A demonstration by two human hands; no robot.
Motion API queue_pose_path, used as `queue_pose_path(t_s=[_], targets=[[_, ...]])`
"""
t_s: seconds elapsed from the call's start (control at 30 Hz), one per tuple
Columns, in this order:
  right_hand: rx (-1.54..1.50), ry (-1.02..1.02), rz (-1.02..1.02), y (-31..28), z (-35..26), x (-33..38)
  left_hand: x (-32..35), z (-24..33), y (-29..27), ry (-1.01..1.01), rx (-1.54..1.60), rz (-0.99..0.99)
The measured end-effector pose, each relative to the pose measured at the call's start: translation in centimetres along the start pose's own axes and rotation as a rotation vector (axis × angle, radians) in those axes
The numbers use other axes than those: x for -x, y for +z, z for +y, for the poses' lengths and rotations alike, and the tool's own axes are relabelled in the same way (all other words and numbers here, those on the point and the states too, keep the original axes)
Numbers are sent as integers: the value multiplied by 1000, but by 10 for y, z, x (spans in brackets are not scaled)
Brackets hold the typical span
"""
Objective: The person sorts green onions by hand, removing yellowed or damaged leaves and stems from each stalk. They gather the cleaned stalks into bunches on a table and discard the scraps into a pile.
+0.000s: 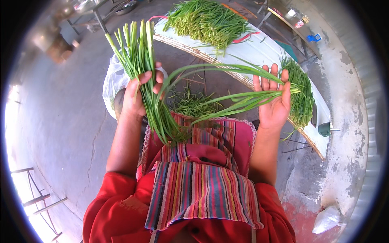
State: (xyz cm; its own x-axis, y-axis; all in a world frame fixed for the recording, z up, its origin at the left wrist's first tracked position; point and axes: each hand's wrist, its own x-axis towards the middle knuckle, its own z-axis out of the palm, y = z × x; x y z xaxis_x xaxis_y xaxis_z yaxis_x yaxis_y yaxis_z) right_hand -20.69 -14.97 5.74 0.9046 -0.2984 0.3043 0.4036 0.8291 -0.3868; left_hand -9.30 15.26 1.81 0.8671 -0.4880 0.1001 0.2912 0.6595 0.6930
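Note:
My left hand (135, 95) is closed round a thick bunch of garlic chives (160, 113), its pale cut ends pointing up and away and its leaf tips hanging over my lap. Palm up on the right, my right hand (272, 107) holds a few loose chive stalks (239, 101) under its thumb, with the other fingers stretched out. Their long leaves arch back toward the bunch. Beyond that hand, a smaller pile of chives (302, 103) lies on a white board (267, 54). A striped apron (202, 194) covers my lap.
A large heap of chives (206, 24) rests at the board's far end, beside a red strip. Low between the board and my lap lie loose green trimmings (196, 103). A white plastic bag (112, 83) stands beyond my left forearm. A dark green cup-like object (324, 129) sits at the board's near end.

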Motion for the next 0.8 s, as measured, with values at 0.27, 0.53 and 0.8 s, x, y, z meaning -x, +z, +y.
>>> queue_pose_path(t_s=[0.27,0.53,0.8], targets=[[103,49,16,26,17,4,-5,33,-5,271,-218,152],[234,70,224,43,49,2,11,-12,48,-15,-290,-214],[181,147,385,43,65,-4,10,-70,73,76,-491,-111]])
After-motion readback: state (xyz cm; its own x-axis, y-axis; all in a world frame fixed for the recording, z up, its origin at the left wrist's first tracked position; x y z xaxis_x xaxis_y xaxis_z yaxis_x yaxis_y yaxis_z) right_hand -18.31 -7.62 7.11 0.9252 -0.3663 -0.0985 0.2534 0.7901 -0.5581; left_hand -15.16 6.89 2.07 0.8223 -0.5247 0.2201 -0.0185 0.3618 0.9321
